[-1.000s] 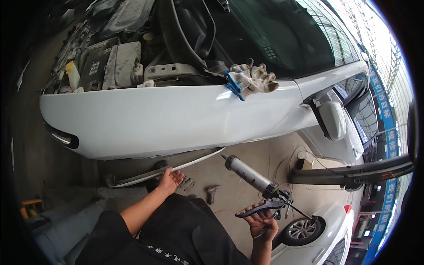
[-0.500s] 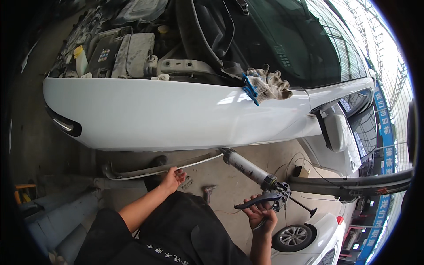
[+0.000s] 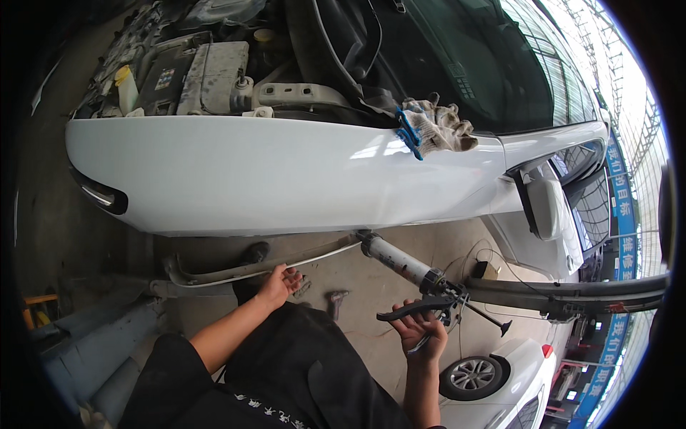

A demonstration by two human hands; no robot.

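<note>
White fender [image 3: 286, 175] with a curved trim strip [image 3: 264, 268] lying loose below it: the right hand [image 3: 420, 330] is clamped on the caulking gun [image 3: 411, 275], its nozzle at the strip's end, while the left hand [image 3: 279, 284] rests open-fingered on the strip. No bead shows yet — by my judgement the sealing has barely begun. Against the earlier frames, the hands and gun hold much the same pose — only the view has swung lower.

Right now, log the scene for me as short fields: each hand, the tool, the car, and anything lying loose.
left hand: open, fingers on the long curved trim strip under the car
right hand: closed on the handle of the caulking gun
caulking gun: tube angled up and left, nozzle at the lower edge of the white fender
car: hood open, engine bay visible
loose items: work gloves on the fender top near the windshield
floor: concrete, thin cable beside the gun
</note>
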